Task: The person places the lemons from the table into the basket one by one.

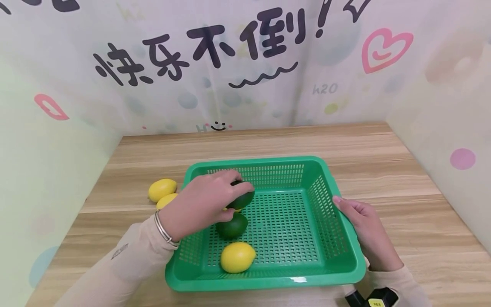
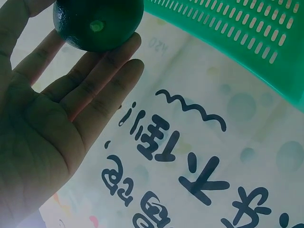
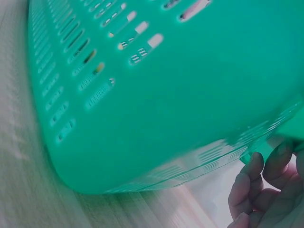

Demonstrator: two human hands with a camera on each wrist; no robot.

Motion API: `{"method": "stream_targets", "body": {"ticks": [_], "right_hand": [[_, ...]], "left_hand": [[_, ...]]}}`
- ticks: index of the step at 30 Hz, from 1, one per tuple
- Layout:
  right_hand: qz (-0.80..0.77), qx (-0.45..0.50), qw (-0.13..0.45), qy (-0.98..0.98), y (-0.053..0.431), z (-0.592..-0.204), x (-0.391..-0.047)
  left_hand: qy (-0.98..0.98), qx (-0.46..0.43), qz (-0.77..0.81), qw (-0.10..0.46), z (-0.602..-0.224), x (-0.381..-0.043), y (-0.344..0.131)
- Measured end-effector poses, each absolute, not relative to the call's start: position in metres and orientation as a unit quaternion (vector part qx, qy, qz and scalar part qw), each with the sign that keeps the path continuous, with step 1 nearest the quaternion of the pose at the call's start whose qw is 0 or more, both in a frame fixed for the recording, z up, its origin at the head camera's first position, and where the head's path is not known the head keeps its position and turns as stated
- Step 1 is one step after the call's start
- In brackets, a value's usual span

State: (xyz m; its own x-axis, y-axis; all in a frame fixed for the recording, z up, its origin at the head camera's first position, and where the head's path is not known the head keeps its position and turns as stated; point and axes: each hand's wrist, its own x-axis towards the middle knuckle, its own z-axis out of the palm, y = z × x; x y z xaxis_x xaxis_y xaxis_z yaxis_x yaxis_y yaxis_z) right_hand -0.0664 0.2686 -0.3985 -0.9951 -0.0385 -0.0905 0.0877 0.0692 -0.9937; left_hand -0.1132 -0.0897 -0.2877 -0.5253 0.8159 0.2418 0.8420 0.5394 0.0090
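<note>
My left hand (image 1: 205, 198) reaches over the left side of the green basket (image 1: 264, 282) and holds a dark green lime (image 1: 244, 200) in its fingers. In the left wrist view the same lime (image 2: 99, 23) shows a pale stem spot, with fingers spread beneath it. Below that hand, a second lime (image 1: 232, 227) lies in the basket. A lemon (image 1: 238, 257) sits near the basket's front left corner, and a sliver of yellow shows under the held lime. My right hand (image 1: 368, 232) grips the basket's right rim, its thumb on top.
Outside the basket to the left lie a lemon (image 1: 163, 190) and another lemon (image 1: 166, 201), partly hidden by my left forearm. The wooden table (image 1: 399, 170) meets a printed curtain (image 1: 261, 102) behind and at both sides. A black device (image 1: 377, 297) is strapped at my right wrist.
</note>
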Motion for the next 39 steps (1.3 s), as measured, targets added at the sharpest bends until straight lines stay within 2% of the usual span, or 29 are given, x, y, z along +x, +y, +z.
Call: {"method": "stream_targets", "body": {"ticks": [21, 39], "right_hand": [[-0.687, 0.020, 0.048, 0.725, 0.269, -0.399, -0.067], [-0.690, 0.014, 0.049, 0.722, 0.269, -0.400, -0.066]], "left_hand": [[-0.874, -0.481, -0.039, 0.053, -0.289, -0.123, -0.075], [-0.871, -0.489, -0.027, 0.039, -0.295, -0.132, -0.067]]}}
